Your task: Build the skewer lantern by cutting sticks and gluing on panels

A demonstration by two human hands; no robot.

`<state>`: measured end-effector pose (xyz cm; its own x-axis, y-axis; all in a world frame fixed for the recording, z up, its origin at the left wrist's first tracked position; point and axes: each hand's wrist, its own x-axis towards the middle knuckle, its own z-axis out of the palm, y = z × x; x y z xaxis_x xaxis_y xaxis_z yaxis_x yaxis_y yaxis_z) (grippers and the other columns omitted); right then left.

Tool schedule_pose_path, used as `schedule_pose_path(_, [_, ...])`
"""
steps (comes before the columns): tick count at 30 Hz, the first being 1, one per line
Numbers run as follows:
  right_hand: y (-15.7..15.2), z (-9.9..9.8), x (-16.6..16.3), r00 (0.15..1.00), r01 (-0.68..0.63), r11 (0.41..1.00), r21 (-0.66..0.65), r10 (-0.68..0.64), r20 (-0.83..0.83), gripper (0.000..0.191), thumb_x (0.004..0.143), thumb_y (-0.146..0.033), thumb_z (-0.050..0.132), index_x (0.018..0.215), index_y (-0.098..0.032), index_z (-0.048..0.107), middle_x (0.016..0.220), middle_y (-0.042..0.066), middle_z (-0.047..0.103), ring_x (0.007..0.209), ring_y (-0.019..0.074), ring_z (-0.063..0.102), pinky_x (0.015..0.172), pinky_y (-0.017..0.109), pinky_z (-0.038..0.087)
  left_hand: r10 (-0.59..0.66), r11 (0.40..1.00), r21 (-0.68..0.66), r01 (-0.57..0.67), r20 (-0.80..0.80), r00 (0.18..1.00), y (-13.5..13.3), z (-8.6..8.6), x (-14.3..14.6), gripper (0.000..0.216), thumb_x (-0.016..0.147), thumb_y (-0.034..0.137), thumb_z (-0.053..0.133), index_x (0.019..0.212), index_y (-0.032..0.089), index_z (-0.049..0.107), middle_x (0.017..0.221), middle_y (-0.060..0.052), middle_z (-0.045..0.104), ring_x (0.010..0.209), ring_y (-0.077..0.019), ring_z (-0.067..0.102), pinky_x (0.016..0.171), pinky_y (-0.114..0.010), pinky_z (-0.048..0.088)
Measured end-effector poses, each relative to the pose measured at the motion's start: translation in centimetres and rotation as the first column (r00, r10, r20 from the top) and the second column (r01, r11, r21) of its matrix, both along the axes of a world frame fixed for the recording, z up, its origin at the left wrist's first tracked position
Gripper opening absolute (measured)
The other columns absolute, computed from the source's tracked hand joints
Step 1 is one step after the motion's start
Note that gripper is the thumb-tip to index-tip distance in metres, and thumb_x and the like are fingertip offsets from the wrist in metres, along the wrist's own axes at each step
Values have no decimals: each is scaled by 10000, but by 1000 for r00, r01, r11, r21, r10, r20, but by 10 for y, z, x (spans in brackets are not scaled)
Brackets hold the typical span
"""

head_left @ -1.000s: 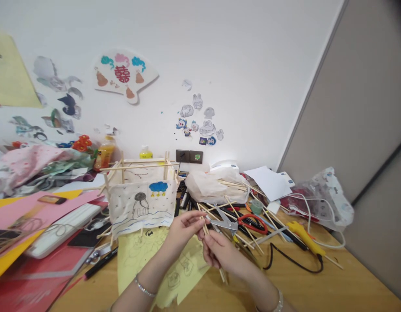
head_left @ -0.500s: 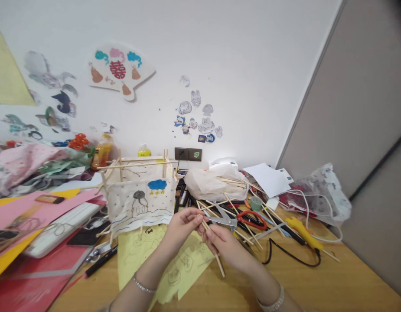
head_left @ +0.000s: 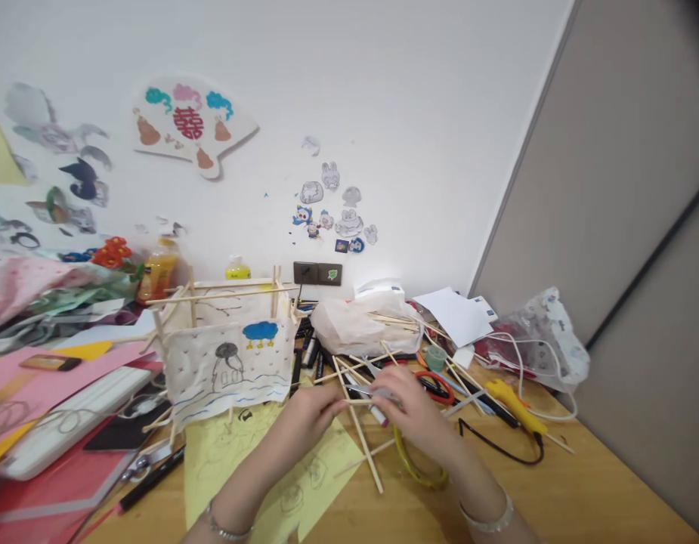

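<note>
A short wooden stick (head_left: 358,402) runs level between my two hands. My left hand (head_left: 310,417) is closed in a pinch on its left end. On the right end, my right hand (head_left: 412,412) pinches with thumb and fingers. Below and behind the held stick, a longer wooden stick (head_left: 367,446) slants down the table. Scissors with red handles (head_left: 440,387) lie behind my right hand, which covers part of them. Beneath that hand a yellow curved band (head_left: 420,470) shows. Left of my hands stands a stick frame with a drawn-on white cloth (head_left: 230,370).
A yellow drawn-on sheet (head_left: 241,465) lies under my left forearm. To the right rests a yellow glue gun (head_left: 513,404) with a black cord. More sticks lie on a pale bag (head_left: 354,325) at the back. Pink and red folders (head_left: 60,483) crowd the left.
My hands have moved apart, and the stick between them has turned from slanting to level. The longer stick now lies on the table. The view has shifted slightly right.
</note>
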<state>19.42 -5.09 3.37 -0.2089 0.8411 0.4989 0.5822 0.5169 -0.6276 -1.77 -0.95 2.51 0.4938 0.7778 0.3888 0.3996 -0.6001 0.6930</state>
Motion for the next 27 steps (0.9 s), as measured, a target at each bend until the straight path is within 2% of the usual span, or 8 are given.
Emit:
schedule_pose_path(2, [-1,2,6,973,201,960,196,-173,-153,218,864,-334,497,741,-218,635,789,52,618,803,211,534,751,340,390,86,991,-111,-72,121,989,2,0,3,336,806,418,538,558,194,558,491,14,527,482,-118,452,503,-211,315])
schedule_pose_path(4, [-2,-1,4,920,298,935,193,-228,-319,335,885,-383,445,635,-213,588,632,27,556,658,183,509,642,315,396,143,962,-261,-78,239,960,2,0,6,377,769,512,552,570,192,533,456,32,498,427,-104,421,473,-211,317])
schedule_pose_path(7, [2,-12,-11,868,168,981,-102,-196,-455,393,834,-514,488,628,-195,588,545,-13,498,514,135,460,495,264,368,165,909,-417,4,368,915,0,-1,12,448,690,613,587,580,185,514,448,41,498,387,-87,410,434,-207,317])
schedule_pose_path(10, [11,-25,-32,776,-82,931,-356,-165,-609,459,704,-613,605,796,-164,627,568,-20,557,461,102,461,455,235,367,129,878,-472,82,396,909,-3,-6,21,487,644,645,616,568,173,520,440,38,505,379,-80,421,416,-200,313])
schedule_pose_path(13, [17,-32,-41,668,-166,901,-402,-197,-718,527,615,-631,677,809,-143,628,574,-10,596,458,90,492,468,224,389,89,830,-539,146,385,919,-4,-10,25,512,601,665,641,574,165,532,433,36,521,362,-75,429,403,-197,310])
schedule_pose_path(20, [16,-28,-32,713,-145,898,-416,-196,-673,482,597,-609,708,724,-148,654,567,8,626,459,104,525,427,213,382,5,627,-686,368,476,879,-6,-1,15,476,685,592,640,680,116,637,636,-57,667,475,-92,549,512,-212,419])
schedule_pose_path(23, [15,-27,-31,712,-162,893,-419,-188,-676,470,606,-598,708,719,-145,657,565,10,629,457,103,524,429,213,376,6,599,-713,365,460,888,-7,4,12,463,675,571,664,696,109,656,685,-80,687,492,-106,577,529,-224,444])
schedule_pose_path(27, [16,-28,-30,677,-186,880,-437,-207,-706,458,590,-578,730,712,-144,653,575,6,629,465,96,522,423,202,347,-16,602,-724,337,411,911,-5,5,8,427,664,537,689,741,118,666,745,-75,702,531,-112,607,553,-223,459])
